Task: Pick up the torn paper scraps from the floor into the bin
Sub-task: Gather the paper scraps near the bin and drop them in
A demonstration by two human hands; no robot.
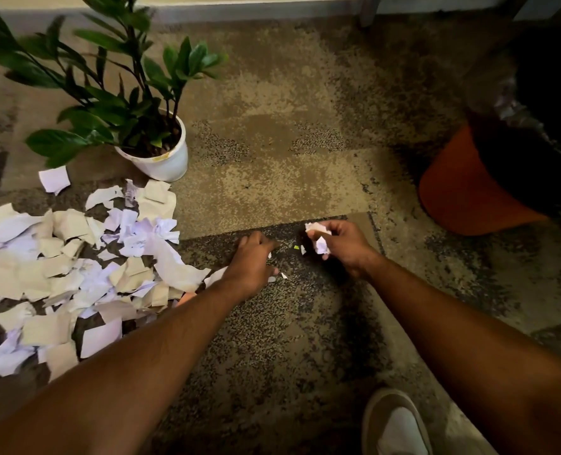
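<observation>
Above dark carpet (272, 339), right hand (341, 246) closed around crumpled paper scraps (320, 236).

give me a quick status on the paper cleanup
Right hand shut on crumpled scraps. Left hand down at tiny bits on carpet. Big scrap pile left, uncollected. Orange bin right, path clear.
</observation>
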